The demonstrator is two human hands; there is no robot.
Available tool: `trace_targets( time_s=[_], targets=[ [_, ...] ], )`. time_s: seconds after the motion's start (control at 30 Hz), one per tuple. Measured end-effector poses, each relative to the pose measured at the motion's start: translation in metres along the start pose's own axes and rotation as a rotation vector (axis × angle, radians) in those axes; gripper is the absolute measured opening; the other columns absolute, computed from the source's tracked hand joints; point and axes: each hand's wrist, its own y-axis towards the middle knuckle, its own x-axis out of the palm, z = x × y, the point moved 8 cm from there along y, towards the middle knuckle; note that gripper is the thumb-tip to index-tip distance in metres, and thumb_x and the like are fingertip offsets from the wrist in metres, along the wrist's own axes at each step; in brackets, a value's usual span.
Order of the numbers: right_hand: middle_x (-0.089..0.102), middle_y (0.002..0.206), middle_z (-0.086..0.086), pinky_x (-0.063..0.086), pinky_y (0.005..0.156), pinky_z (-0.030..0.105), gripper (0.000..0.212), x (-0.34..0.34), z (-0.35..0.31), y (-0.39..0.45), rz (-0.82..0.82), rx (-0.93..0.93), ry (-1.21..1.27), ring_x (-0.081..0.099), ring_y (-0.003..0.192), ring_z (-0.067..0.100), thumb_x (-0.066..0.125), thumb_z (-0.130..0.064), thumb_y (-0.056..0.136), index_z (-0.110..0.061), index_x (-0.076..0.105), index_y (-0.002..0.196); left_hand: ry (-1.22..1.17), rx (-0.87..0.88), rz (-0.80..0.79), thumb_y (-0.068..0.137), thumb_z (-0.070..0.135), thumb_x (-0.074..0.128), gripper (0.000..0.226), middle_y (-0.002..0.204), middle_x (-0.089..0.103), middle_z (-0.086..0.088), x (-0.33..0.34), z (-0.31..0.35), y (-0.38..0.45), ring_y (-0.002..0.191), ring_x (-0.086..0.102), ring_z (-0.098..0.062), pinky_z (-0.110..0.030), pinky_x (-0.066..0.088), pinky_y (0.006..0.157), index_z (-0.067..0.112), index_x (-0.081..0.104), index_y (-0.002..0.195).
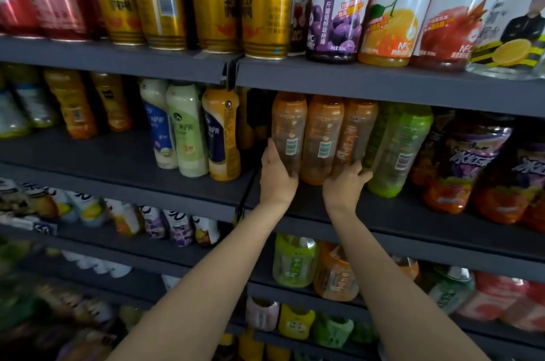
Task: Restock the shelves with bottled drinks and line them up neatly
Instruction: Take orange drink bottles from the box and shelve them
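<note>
Three orange-labelled tea bottles stand in a row on the grey middle shelf (413, 222). My left hand (277, 174) grips the base of the left orange bottle (289, 130). My right hand (345, 186) wraps its fingers round the bottom of the right orange bottle (358, 130). The middle orange bottle (323, 136) stands between my hands. A green bottle (398, 151) leans just right of them, close to my right fingertips.
Milky drink bottles (191, 130) stand to the left on the same shelf level. Dark tea bottles (477, 171) crowd the right. Gold cans (265, 12) and juice bottles (392, 6) fill the shelf above. More bottles sit on lower shelves (295, 263).
</note>
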Motion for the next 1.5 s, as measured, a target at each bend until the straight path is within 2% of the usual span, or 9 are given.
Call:
trace_targets(
  time_s=[0.23, 0.37, 0.5, 0.73, 0.93, 1.07, 1.23, 1.33, 1.5],
  targets=[
    [0.030, 0.136, 0.019, 0.038, 0.093, 0.021, 0.044, -0.014, -0.039, -0.054, 0.123, -0.136, 0.201, 0.045, 0.116, 0.031, 0.048, 0.013, 0.084, 0.002, 0.038, 0.126, 0.074, 0.093, 0.174, 0.090, 0.006, 0.052, 0.048, 0.130, 0.036, -0.001, -0.083, -0.030, -0.053, 0.118, 0.040, -0.009, -0.011, 0.031, 0.087, 0.013, 0.035, 0.134],
    [0.035, 0.121, 0.007, 0.031, 0.075, 0.010, 0.029, 0.026, -0.091, -0.118, -0.024, -0.357, 0.224, 0.046, 0.092, 0.016, 0.047, 0.007, 0.088, -0.003, 0.045, 0.116, 0.043, 0.021, 0.256, 0.091, 0.005, 0.049, 0.038, 0.119, 0.041, 0.002, -0.151, -0.078, -0.084, 0.098, 0.040, 0.000, -0.011, 0.032, 0.079, 0.013, 0.040, 0.127],
    [0.041, 0.112, 0.008, 0.033, 0.067, 0.021, 0.022, 0.099, -0.129, -0.209, -0.276, -0.565, 0.098, 0.040, 0.076, 0.008, 0.047, 0.004, 0.089, -0.002, 0.049, 0.109, 0.067, -0.155, 0.279, 0.093, 0.009, 0.048, 0.033, 0.113, 0.043, 0.004, -0.228, -0.156, -0.130, 0.088, 0.045, -0.008, -0.017, 0.035, 0.071, 0.016, 0.039, 0.124],
    [0.047, 0.122, 0.012, 0.041, 0.089, 0.033, 0.029, 0.293, -0.105, -0.458, -1.224, -0.675, -0.459, 0.049, 0.112, 0.027, 0.052, -0.017, 0.092, -0.008, 0.049, 0.120, 0.193, -0.625, 0.084, 0.085, 0.013, 0.059, 0.033, 0.107, 0.058, -0.015, -0.394, -0.349, -0.267, 0.101, 0.056, -0.028, -0.029, 0.041, 0.080, 0.001, 0.048, 0.113],
    [0.054, 0.104, 0.009, 0.040, 0.088, 0.032, 0.015, 0.387, -0.110, -0.648, -1.597, -0.798, -0.598, 0.053, 0.111, 0.029, 0.053, -0.018, 0.088, -0.015, 0.052, 0.103, 0.322, -0.985, 0.176, 0.087, 0.002, 0.055, 0.026, 0.110, 0.060, -0.020, -0.584, -0.444, -0.410, 0.106, 0.057, -0.035, -0.034, 0.042, 0.083, -0.006, 0.048, 0.111],
    [0.057, 0.122, 0.011, 0.038, 0.089, 0.027, 0.029, 0.431, -0.113, -0.705, -1.698, -0.773, -0.642, 0.052, 0.114, 0.025, 0.053, -0.017, 0.090, -0.007, 0.055, 0.117, 0.292, -1.134, 0.332, 0.085, -0.004, 0.054, 0.033, 0.112, 0.058, -0.026, -0.669, -0.485, -0.457, 0.105, 0.057, -0.041, -0.040, 0.046, 0.087, -0.011, 0.047, 0.117],
    [0.062, 0.114, 0.011, 0.040, 0.070, 0.024, 0.028, 0.488, -0.123, -0.720, -1.687, -0.624, -0.581, 0.057, 0.106, 0.025, 0.055, -0.017, 0.090, -0.005, 0.057, 0.115, 0.311, -1.099, 0.381, 0.090, 0.006, 0.049, 0.029, 0.103, 0.062, -0.021, -0.716, -0.519, -0.451, 0.099, 0.059, -0.036, -0.033, 0.043, 0.077, -0.002, 0.046, 0.117],
    [0.060, 0.099, 0.012, 0.036, 0.056, 0.019, 0.028, 0.532, -0.115, -0.720, -1.667, -0.490, -0.594, 0.053, 0.088, 0.022, 0.053, -0.015, 0.090, -0.001, 0.056, 0.114, 0.340, -1.076, 0.348, 0.091, 0.011, 0.048, 0.029, 0.105, 0.062, -0.016, -0.734, -0.538, -0.426, 0.101, 0.058, -0.031, -0.031, 0.043, 0.079, 0.001, 0.047, 0.118],
    [0.060, 0.091, 0.011, 0.047, 0.060, 0.025, 0.014, 0.627, -0.093, -0.731, -1.682, -0.282, -0.613, 0.057, 0.084, 0.023, 0.049, -0.012, 0.091, -0.008, 0.059, 0.099, 0.441, -1.103, 0.190, 0.091, 0.012, 0.049, 0.028, 0.114, 0.059, -0.011, -0.753, -0.596, -0.382, 0.105, 0.055, -0.028, -0.031, 0.044, 0.086, 0.005, 0.049, 0.118]
  ],
)
